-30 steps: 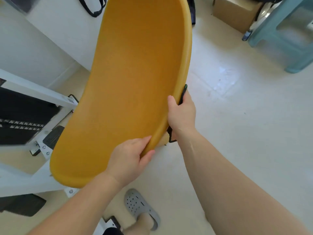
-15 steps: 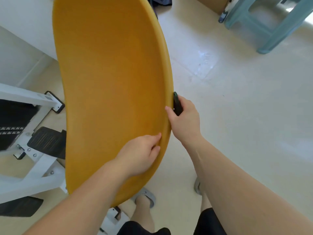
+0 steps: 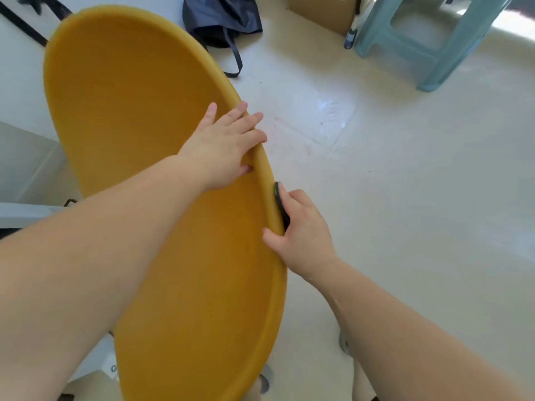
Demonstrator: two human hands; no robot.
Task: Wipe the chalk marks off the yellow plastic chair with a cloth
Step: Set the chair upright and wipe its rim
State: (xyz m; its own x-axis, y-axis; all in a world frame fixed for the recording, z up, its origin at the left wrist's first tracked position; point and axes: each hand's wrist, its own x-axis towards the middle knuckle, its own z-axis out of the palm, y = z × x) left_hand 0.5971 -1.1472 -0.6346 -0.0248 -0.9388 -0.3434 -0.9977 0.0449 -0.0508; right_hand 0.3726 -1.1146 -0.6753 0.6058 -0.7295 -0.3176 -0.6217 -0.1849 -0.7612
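Observation:
The yellow plastic chair fills the left and middle of the view, its smooth shell facing me and tilted. My left hand lies over the right rim of the shell, fingers stretched across the edge. Lower on that same rim my right hand grips the edge, thumb on the front face and fingers behind, beside a dark part that sticks out behind the rim. No cloth and no chalk marks are visible.
A dark bag with a strap lies on the pale floor behind the chair. A teal plastic stool and a cardboard box stand at the top right. A white metal frame is at the left. My feet show below.
My left hand has moved up the right rim, from just below my right hand to above it. The chair has tilted so more of its top shows.

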